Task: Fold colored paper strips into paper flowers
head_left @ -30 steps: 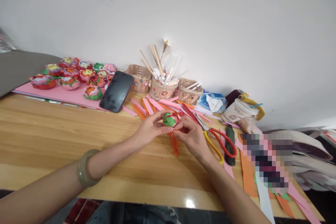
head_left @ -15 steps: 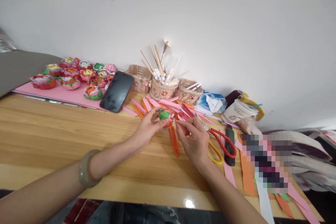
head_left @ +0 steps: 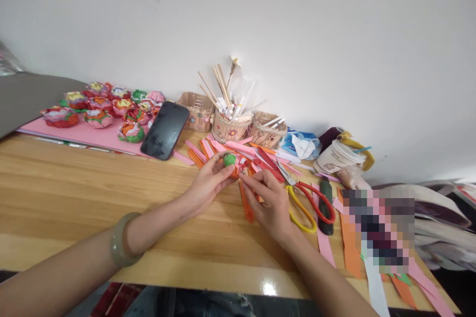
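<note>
Green bud point(head_left: 230, 159) partly behind left fingers point(head_left: 225, 174)

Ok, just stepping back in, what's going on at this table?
The left hand holds a small paper flower with green, pink and orange parts, and the fingers of the right hand are at its near side. Open scissors lie beside the right hand, near loose paper strips. To the left, more paper flowers sit on pink sheets, with a phone at their edge.

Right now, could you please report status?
Left hand holding round green-pink paper flower. Right hand at its edge. Red-yellow-handled metal scissors close by.
</note>
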Demonstrator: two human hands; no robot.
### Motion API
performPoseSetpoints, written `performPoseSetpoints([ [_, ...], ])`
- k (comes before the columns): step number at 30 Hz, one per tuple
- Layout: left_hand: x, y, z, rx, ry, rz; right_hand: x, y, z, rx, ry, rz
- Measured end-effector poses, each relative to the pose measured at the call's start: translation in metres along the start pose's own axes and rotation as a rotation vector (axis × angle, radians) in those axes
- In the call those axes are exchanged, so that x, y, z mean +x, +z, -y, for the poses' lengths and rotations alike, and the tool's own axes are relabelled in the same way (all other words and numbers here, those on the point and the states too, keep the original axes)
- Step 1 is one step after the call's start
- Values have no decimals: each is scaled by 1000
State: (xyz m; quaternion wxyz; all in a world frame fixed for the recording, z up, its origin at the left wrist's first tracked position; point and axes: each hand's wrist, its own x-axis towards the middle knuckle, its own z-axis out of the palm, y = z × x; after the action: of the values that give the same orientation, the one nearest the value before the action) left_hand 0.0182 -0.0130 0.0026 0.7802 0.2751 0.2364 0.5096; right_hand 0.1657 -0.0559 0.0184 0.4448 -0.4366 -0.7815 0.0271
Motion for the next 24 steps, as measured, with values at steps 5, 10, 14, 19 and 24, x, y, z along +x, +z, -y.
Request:
performPoseSetpoints([
  [5, -2, 3, -5, -19, -44, 38, 6, -6, 2, 107, 247, -79],
  [10, -3, 0, -6, 9, -188, 76, 10, -6, -1, 172, 354, 5],
  [14, -3, 0, -4, 68, -226, 74, 10, -6, 1, 162, 311, 11],
  [19, -3, 0, -2, 108, -215, 41, 10, -8, 7, 124, 280, -24],
  [24, -2, -2, 1, 175, -172, 3, 11, -8, 8, 202, 372, 59],
])
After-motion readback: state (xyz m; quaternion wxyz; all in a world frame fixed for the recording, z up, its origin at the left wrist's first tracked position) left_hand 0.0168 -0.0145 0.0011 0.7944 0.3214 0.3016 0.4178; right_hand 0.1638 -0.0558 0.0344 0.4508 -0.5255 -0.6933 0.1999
